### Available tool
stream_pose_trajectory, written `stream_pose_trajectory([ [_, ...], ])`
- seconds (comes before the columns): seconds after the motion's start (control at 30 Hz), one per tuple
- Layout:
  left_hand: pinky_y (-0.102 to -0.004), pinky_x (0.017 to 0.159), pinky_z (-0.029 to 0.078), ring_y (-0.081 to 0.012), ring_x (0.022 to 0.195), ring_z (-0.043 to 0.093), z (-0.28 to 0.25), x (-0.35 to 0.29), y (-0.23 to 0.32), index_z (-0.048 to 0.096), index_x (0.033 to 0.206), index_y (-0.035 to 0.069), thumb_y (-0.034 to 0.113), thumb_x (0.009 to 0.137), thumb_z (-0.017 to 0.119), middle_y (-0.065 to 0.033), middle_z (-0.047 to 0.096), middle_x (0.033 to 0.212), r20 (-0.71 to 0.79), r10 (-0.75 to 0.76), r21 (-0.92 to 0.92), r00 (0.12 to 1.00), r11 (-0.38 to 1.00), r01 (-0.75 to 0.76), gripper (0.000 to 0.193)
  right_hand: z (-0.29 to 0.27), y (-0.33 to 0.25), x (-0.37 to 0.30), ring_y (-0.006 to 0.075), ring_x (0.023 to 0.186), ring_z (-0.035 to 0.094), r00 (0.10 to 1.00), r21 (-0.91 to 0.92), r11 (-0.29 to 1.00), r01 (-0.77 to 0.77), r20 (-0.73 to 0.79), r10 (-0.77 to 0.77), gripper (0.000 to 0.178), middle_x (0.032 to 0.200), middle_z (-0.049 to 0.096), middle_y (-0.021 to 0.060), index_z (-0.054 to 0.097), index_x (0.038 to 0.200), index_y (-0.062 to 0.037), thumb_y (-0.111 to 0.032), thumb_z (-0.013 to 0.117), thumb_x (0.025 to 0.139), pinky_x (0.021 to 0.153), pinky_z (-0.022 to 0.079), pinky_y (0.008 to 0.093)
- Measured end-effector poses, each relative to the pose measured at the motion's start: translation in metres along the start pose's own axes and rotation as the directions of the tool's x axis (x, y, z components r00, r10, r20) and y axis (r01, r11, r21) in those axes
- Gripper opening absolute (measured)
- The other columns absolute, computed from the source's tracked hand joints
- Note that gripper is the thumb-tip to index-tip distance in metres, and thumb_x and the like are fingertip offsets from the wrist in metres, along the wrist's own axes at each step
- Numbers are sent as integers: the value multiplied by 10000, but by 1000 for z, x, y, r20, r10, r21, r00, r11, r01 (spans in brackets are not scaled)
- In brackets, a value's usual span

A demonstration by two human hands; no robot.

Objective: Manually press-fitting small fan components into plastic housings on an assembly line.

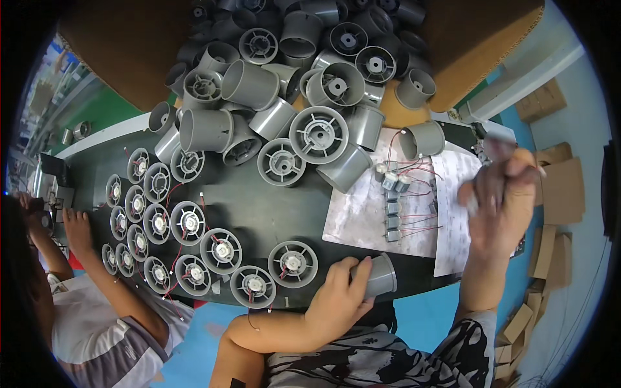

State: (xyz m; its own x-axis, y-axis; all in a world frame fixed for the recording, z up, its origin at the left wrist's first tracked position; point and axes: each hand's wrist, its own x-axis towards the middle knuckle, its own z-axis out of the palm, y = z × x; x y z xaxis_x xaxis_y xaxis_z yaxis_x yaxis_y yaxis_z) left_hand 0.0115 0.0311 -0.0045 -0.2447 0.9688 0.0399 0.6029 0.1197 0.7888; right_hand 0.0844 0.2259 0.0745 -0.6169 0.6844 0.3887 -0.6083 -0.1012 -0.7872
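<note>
My left hand is wrapped round a grey plastic cup-shaped housing, which lies tilted at the bench's front edge. Raised over the right end of the bench is my right hand, its fingers curled and smeared by motion. A dark blurred shape shows at its fingertips, too unclear to name. Between the hands, white sheets carry several small motors with red and dark wires. Left of my left hand stands a grey housing with spokes and a white centre part.
Several similar fitted housings stand in rows at the left. A large heap of grey housings spills from a cardboard box at the back. A co-worker's hand rests at the far left. Cardboard boxes line the right side.
</note>
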Motion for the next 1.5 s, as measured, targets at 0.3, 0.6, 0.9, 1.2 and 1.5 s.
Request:
stream_pose_trajectory([
  [0.3, -388, 914, 298, -377, 1131, 323, 27, -21, -21, 266, 1165, -10, 84, 553, 716, -221, 381, 1173, -114, -235, -560, 965, 818, 133, 766, 13, 21, -71, 136, 496, 519, 772, -813, 575, -94, 304, 557, 176, 603, 494, 44, 492, 910, -31, -85, 566, 760, 431, 422, 234],
  [0.6, -366, 892, 341, -313, 1099, 393, 21, -18, -28, 288, 1151, -16, -7, 576, 705, -206, 360, 1175, -270, -9, -439, 963, 891, -115, 711, 22, 9, -58, 111, 593, 485, 501, -676, 197, 710, 681, 534, 296, 726, 503, 11, 595, 824, -87, -144, 539, 539, 487, 355, 209],
  [0.9, -357, 807, 403, -334, 976, 475, 15, -23, -23, 442, 1087, -61, 1, 602, 659, -195, 467, 1090, -367, 31, -271, 930, 953, -138, 535, 39, 12, -51, 107, 535, 415, 337, -533, 143, 834, 698, 632, 203, 653, 460, 5, 559, 705, -47, -144, 516, 532, 456, 321, 215],
  [1.2, -338, 729, 434, -301, 895, 506, 10, -19, -16, 554, 859, -50, 30, 601, 646, -144, 518, 952, -388, 82, -39, 918, 994, -105, 285, 46, 16, -44, 114, 535, 443, 276, -569, 237, 787, 669, 690, 157, 616, 413, -5, 528, 701, -78, -153, 515, 564, 463, 336, 212],
  [1.5, -324, 582, 465, -292, 733, 553, 10, -26, -29, 480, 587, -11, -17, 560, 592, -116, 538, 768, -412, 130, -145, 902, 968, -206, 115, 43, 2, -47, 146, 551, 476, 445, -683, -17, 730, 456, 771, 235, 758, 508, 34, 526, 862, -79, -146, 550, 638, 482, 370, 232],
])
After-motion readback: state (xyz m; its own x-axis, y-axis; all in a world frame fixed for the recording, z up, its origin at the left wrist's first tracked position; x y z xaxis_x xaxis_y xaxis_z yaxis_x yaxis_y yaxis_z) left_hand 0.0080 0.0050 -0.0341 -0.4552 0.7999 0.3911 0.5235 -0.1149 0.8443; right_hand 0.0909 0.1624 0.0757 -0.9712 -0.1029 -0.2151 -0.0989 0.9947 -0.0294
